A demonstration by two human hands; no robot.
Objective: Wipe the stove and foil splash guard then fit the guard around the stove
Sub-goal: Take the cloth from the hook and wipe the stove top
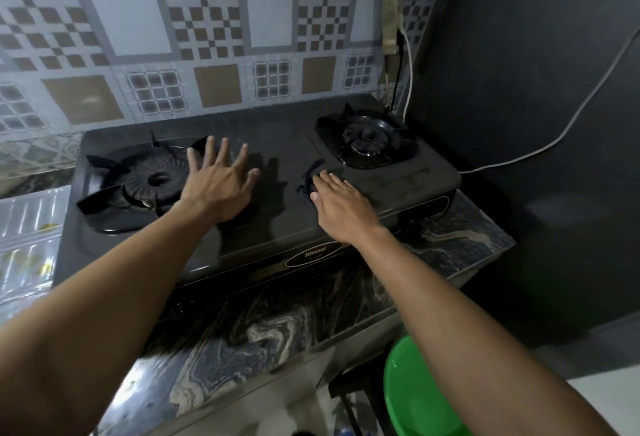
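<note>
Both hands are resting on top of the black two-burner stove [277,227], which is sitting on the marbled dark table [263,328] against the patterned tile wall [194,37]. The left hand [221,189] is lying flat with its fingers spread wide, its grip released and holding nothing, palm pressing the glass between the burners; the left burner [152,182] is lying just beside its thumb side, touching the fingertips' edge or nearly so. The right hand [341,208] is pressing flat down on a dark cloth [310,179], fingers stretched out rather than clenched; only a bunched edge of the cloth is showing ahead of and beside its fingertips, the remainder being hidden beneath the palm. The right burner [367,141] is sitting beyond that grip, apart from it. The foil splash guard [29,227] is lying well off to the left of the left grip, beside the stove's left end. A green basin [415,394] is showing below the table's edge, under the right forearm
</note>
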